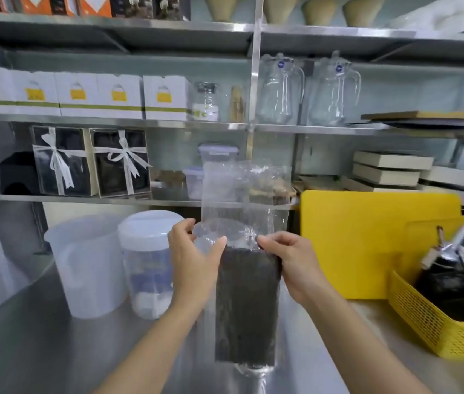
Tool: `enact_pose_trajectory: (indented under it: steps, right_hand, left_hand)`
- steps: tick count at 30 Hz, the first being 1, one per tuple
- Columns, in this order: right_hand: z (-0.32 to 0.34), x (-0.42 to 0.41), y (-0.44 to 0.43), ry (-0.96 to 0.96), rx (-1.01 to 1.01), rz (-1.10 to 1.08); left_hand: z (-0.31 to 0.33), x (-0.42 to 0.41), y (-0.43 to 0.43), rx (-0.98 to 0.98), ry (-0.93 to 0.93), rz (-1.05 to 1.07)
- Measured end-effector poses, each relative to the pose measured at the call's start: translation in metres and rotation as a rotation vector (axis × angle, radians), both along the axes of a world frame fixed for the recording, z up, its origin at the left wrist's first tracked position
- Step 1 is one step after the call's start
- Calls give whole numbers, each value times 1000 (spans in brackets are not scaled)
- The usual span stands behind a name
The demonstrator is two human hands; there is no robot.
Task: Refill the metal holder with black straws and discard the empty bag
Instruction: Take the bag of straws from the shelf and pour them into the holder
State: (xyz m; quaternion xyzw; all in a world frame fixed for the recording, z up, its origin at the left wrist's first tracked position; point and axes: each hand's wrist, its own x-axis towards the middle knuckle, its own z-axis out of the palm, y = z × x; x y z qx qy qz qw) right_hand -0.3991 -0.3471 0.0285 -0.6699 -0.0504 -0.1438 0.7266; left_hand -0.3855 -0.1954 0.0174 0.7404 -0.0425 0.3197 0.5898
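Far L on steel counter [40,351]: white jug [82,265], lidded clear jar [148,265] just beside.
L hand [191,251]: grasping bag's L edge, thumb across front.
Ctr: clear bag [242,191] held upright over counter; black straws [246,302] packed in lower half, upper half crumpled.
R hand [287,260]: pinching bag's R edge at straw tops.
R: yellow board [378,243] upright, then yellow basket [435,322] w/ utensils.
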Motion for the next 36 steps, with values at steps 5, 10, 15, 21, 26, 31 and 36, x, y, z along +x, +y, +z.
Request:
enact_pose_trajectory:
  steps: [5, 10, 15, 21, 26, 31, 36]
  right_hand:
    - [-2, -13, -16, 8, 61, -170]
    - [0, -29, -24, -30, 96, -242]
    - [-1, -42, -32, 20, 105, -162]
    - [-2, -51, -35, 34, -198, 51]
    - [5, -53, -61, 92, -214, 121]
    - [10, -55, -91, 135, -4, 59]
    - [4, -47, -107, 177, -12, -23]
  left_hand:
    - [-5, -39, -35, 359, -141, 14]
    - [-9, -63, -65, 441, -205, 122]
    - [-11, -59, -68, 394, 39, -349]
    - [-14, -59, -66, 225, 182, -570]
    - [-5, -55, -44, 45, 302, -702]
    - [-2, -41, -29, -200, 315, -422]
    - [-2, -44, -22, -29, 504, -599]
